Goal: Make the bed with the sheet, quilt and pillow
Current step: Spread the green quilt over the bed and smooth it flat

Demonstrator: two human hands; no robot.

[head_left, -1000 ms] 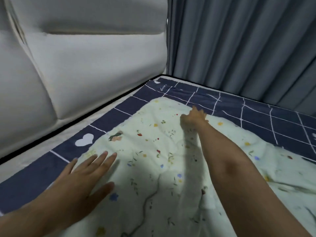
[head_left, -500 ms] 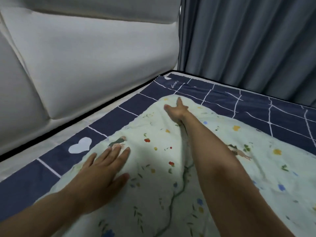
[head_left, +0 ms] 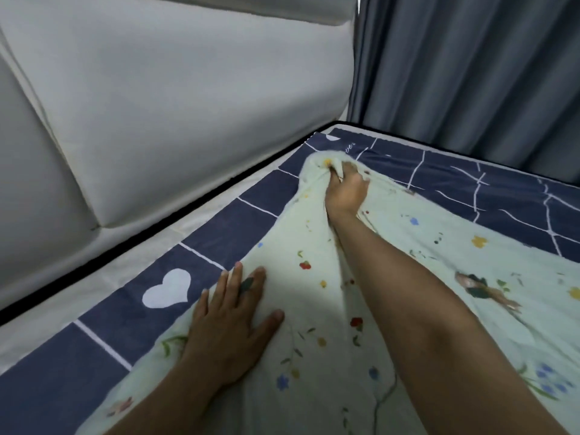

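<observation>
My right hand [head_left: 345, 191] is fisted tight on the far corner of the quilt [head_left: 392, 277], fingers curled around a bunched wad of the pale floral fabric, arm stretched out toward the top corner of the bed. The cloth pulls into ridges that run back along my forearm. My left hand [head_left: 230, 329] lies flat and spread on the quilt's near edge, palm down, fingers apart, gripping nothing, just pressing; fingertips reach right to the quilt's border.

The quilt is light green with small flowers and stems, lying over the middle of the bed and covering most of the lower right of the view. Under it the sheet [head_left: 219, 227] shows as a navy band with white grid lines along the left side and the far side, with a white heart [head_left: 168, 290] just left of my left hand. A strip of bare white mattress [head_left: 94, 277] sits between sheet and the padded white headboard [head_left: 172, 105]. Grey-blue curtain [head_left: 470, 73] hangs behind the far edge. Pillow not visible.
</observation>
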